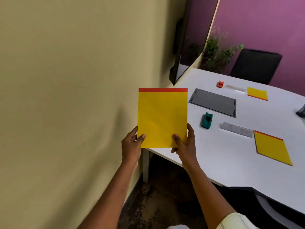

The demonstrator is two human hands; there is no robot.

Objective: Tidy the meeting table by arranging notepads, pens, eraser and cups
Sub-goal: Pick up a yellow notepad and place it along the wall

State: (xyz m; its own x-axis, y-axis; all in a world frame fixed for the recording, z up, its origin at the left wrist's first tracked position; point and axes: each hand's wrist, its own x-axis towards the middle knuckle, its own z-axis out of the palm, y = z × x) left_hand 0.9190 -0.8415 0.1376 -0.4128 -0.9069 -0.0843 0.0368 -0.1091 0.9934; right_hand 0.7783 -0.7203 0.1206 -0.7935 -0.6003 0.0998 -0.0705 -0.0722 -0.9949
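A pale sleeve [234, 220] shows on the right arm at the bottom edge, and both bare forearms reach up and forward. The left hand [132, 143] and right hand [184, 143] hold a yellow notepad [162, 116] upright in the air. Each pinches a lower corner, with the thumb on the front face and the fingers curled behind. The pad's red strip is at the top. It hangs in front of the beige wall [66, 80], just off the left end of the white counter [222, 156], and does not touch it.

A dark chair [272, 205] is tucked under the counter's near edge. On the counter's near right a second notepad [272, 148] lies flat and skewed, with its red strip towards the far side. A grey strip [236, 129] lies just beside its far corner. Left of that stands a small green piece [206, 121] with a dark patch on top. Beyond them a grey panel [213, 102] lies flat in the counter.

Farther on come a small orange piece [220, 84], a pale blurred item [235, 88] and a third notepad [257, 93]. At the back are a black chair [255, 65], a plant [216, 52], a dark screen [186, 47] on the wall and a purple wall [264, 22].
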